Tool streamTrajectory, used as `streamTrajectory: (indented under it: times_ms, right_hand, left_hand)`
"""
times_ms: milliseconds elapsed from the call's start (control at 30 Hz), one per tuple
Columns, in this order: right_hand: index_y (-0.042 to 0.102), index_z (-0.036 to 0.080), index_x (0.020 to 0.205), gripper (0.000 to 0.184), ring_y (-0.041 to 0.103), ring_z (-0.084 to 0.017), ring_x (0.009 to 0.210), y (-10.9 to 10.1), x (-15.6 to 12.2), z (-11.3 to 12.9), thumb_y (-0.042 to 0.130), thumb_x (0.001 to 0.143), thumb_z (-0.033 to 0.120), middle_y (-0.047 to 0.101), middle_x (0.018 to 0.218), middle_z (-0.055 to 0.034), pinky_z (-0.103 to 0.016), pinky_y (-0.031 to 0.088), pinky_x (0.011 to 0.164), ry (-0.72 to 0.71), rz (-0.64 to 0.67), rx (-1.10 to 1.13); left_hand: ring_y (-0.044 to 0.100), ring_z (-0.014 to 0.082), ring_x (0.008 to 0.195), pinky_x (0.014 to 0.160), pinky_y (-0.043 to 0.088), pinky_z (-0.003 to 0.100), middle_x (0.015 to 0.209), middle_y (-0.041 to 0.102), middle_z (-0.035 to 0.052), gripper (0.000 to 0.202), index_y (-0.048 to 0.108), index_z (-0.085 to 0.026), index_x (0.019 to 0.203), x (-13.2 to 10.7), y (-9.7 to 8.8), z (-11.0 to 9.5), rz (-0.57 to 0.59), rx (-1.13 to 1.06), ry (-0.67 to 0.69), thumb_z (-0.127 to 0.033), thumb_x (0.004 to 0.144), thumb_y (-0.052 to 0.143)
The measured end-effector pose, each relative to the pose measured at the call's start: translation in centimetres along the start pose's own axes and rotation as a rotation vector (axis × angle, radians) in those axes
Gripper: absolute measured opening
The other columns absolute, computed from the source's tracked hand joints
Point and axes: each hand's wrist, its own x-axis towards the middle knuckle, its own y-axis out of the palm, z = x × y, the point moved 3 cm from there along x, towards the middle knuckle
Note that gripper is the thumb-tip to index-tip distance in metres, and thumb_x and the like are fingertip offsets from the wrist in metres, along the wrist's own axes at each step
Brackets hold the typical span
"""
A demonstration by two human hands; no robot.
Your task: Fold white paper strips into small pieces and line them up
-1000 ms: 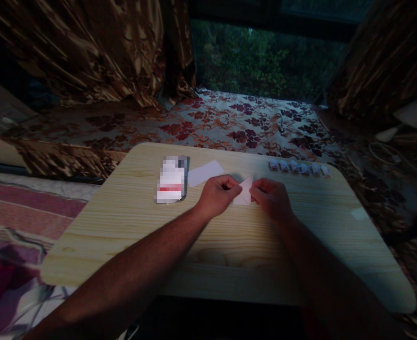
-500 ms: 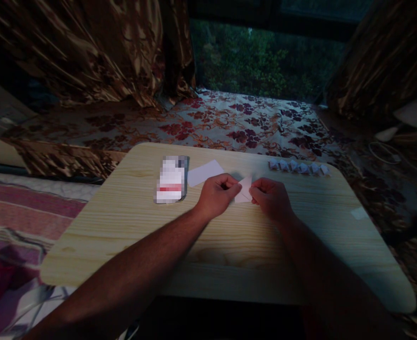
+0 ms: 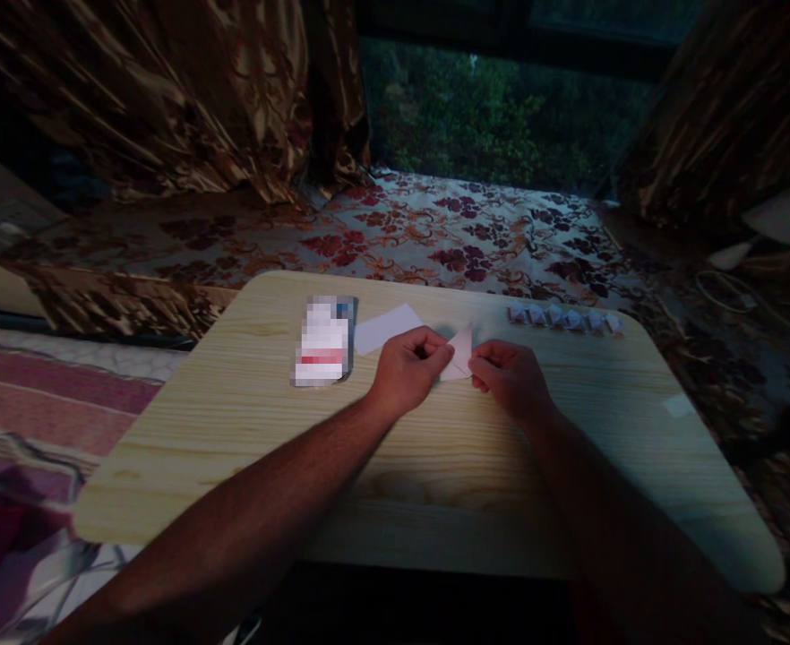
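Note:
Between my two hands is a small piece of folded white paper, its top coming to a point and crease lines showing low on it. My left hand pinches its left edge between thumb and forefinger. At the paper's lower right edge, the fingers of my right hand are pinched together on it. A flat sheet of white paper lies just beyond my left hand. The undersides of the fingers are hidden.
A blurred-out white item with a red band lies on the wooden table, left of the sheet. Several small folded paper pieces stand in a row at the back right. A pale scrap sits near the right edge.
The folded paper has shifted slightly left and its outline looks narrower and more pointed. Both hands have moved a little left with it.

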Motion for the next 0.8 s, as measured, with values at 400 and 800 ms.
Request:
streamTrajectory:
  times_ms: [400,800]
  right_hand:
    - [0.068,0.016,0.069,0.007,0.057,-0.012,0.045,0.35,-0.04,-0.12,0.063,0.068,0.021,0.066,0.053,0.0004,-0.022,0.042,0.046,0.045,0.018,0.090]
    - [0.063,0.016,0.059,0.013,0.053,-0.010,0.044,0.18,-0.05,-0.39,0.062,0.071,0.021,0.063,0.051,0.0005,-0.021,0.039,0.045,0.047,0.044,0.058]
  left_hand:
    - [0.053,0.0102,0.056,0.054,0.039,0.022,0.065,0.065,-0.0009,0.017,0.067,-0.017,0.075,-0.02,-0.20,-0.31,-0.057,0.005,-0.001,-0.034,0.076,0.069]
    - [0.056,0.0103,0.059,0.056,0.043,0.023,0.066,0.066,-0.0009,0.017,0.069,-0.017,0.078,-0.09,-0.32,-0.36,-0.097,-0.019,0.018,-0.033,0.077,0.069]
